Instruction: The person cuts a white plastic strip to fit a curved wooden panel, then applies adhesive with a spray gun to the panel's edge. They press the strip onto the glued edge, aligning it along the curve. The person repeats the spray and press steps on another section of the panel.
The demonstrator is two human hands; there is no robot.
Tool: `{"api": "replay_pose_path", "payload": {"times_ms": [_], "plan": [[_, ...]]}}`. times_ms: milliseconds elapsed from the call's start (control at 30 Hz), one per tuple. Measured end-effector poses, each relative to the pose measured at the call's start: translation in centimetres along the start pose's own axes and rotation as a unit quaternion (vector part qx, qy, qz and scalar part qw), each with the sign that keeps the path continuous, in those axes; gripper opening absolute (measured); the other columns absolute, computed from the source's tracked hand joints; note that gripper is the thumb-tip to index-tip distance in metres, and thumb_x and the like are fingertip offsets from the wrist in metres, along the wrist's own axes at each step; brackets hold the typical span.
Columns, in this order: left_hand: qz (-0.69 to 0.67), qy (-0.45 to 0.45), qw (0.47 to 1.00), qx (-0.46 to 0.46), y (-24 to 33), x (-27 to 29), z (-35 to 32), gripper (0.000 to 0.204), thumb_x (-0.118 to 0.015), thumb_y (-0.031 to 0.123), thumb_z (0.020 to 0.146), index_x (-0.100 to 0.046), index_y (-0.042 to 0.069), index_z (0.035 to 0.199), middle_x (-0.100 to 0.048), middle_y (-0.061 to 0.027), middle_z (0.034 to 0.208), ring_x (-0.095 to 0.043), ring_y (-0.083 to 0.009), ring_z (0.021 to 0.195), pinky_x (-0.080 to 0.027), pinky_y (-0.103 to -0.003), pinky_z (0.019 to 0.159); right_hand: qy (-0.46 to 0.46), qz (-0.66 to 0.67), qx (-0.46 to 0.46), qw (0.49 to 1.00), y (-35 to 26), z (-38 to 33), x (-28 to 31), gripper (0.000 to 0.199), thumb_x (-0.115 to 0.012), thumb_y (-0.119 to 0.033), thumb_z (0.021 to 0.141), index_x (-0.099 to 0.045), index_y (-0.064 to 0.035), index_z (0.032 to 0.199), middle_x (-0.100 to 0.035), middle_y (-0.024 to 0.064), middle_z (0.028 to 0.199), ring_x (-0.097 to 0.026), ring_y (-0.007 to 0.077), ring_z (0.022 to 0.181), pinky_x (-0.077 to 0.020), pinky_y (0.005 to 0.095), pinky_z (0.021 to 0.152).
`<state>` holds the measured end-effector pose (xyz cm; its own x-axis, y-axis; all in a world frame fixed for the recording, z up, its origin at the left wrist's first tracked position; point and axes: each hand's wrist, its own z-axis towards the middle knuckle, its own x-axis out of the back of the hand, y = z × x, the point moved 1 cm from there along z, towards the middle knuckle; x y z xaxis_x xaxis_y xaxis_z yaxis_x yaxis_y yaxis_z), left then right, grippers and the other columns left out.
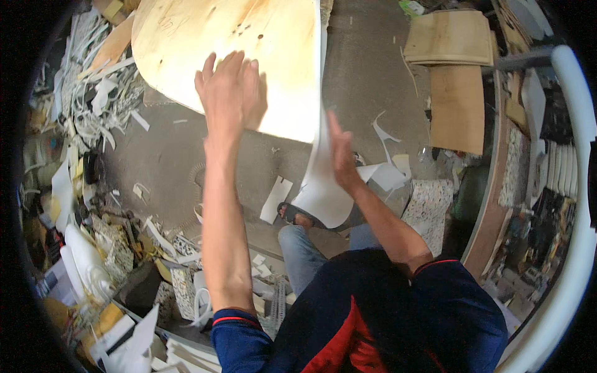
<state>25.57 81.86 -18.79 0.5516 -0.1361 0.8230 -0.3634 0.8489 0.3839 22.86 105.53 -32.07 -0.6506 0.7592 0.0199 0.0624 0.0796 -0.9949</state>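
Note:
A plywood board [267,62] with a rounded left corner and a few dark knots lies bright in the upper middle. My left hand [230,93] rests on its near part, fingers spread and flat. Along the board's right edge runs a white flexible sheet, seemingly foam [323,193], whose lower end hangs down by my foot. My right hand [342,155] is at this sheet's right side, fingers stretched upward and slightly blurred. Whether its palm presses the sheet against the board's edge I cannot tell.
White strips and offcuts [102,93] heap at the left. Stacked plywood pieces [448,37] and a brown panel [457,109] lie at the right, near a speckled foam piece [429,205]. A pale curved tube [575,124] borders the far right. Scraps litter the grey floor [367,62].

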Motion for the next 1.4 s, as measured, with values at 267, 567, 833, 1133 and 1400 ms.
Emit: {"api": "replay_pose_path", "payload": {"times_ms": [267, 567, 833, 1133, 1400], "plan": [[-0.305, -0.263, 0.896, 0.185, -0.1, -2.3, -24.0, 0.086, -0.086, 0.043, 0.076, -0.052, -0.004, 0.139, -0.061, -0.0262, 0.132, -0.058, -0.0399, 0.126, -0.046, -0.046, 0.105, 0.109, 0.014, -0.334, 0.936, 1.2, -8.8, -0.4, 0.078, -0.036, -0.063, 0.105, -0.042, 0.0009, 0.150, -0.062, 0.0191, 0.133, -0.061, 0.0267, 0.116, -0.0466, 0.0381, 0.096], [-0.266, -0.506, 0.820, 0.014, -1.3, 2.1, -20.4, 0.061, -0.079, 0.031, 0.081, -0.058, 0.007, 0.132, -0.072, -0.0234, 0.094, -0.069, -0.0439, 0.091, -0.054, -0.053, 0.081, 0.225, 0.202, -0.364, 0.881, 7.6, -11.9, -6.1, 0.073, -0.035, -0.061, 0.106, -0.048, -0.0006, 0.144, -0.065, 0.0093, 0.110, -0.061, 0.0178, 0.094, -0.0510, 0.0359, 0.084], [-0.246, -0.549, 0.791, -0.110, -7.1, 3.7, -20.0, 0.046, -0.071, 0.021, 0.090, -0.057, 0.002, 0.129, -0.070, -0.0259, 0.092, -0.071, -0.0428, 0.079, -0.057, -0.051, 0.071, 0.253, 0.100, -0.272, 0.923, 8.7, -11.0, -15.0, 0.039, -0.042, -0.035, 0.107, -0.061, -0.0057, 0.125, -0.061, 0.0047, 0.081, -0.058, 0.0151, 0.072, -0.0482, 0.0326, 0.065], [-0.199, -0.554, 0.754, -0.292, -12.7, 4.5, -14.5, 0.042, -0.064, 0.021, 0.096, -0.051, -0.001, 0.129, -0.071, -0.0242, 0.088, -0.071, -0.0431, 0.077, -0.057, -0.052, 0.071, 0.494, 0.247, -0.253, 0.795, 5.9, -6.7, -23.1, 0.045, -0.048, -0.041, 0.107, -0.065, 0.0005, 0.110, -0.062, 0.0063, 0.087, -0.057, 0.0149, 0.082, -0.0476, 0.0321, 0.079], [-0.171, -0.570, 0.701, -0.394, -17.8, 3.7, -7.7, 0.035, -0.064, 0.026, 0.096, -0.054, 0.003, 0.121, -0.071, -0.0236, 0.084, -0.070, -0.0429, 0.074, -0.055, -0.052, 0.066, 0.734, 0.035, -0.154, 0.661, 6.2, -1.2, -28.3, 0.052, -0.051, -0.040, 0.106, -0.062, 0.0019, 0.133, -0.070, 0.0128, 0.106, -0.061, 0.0183, 0.094, -0.0478, 0.0337, 0.092]]}}
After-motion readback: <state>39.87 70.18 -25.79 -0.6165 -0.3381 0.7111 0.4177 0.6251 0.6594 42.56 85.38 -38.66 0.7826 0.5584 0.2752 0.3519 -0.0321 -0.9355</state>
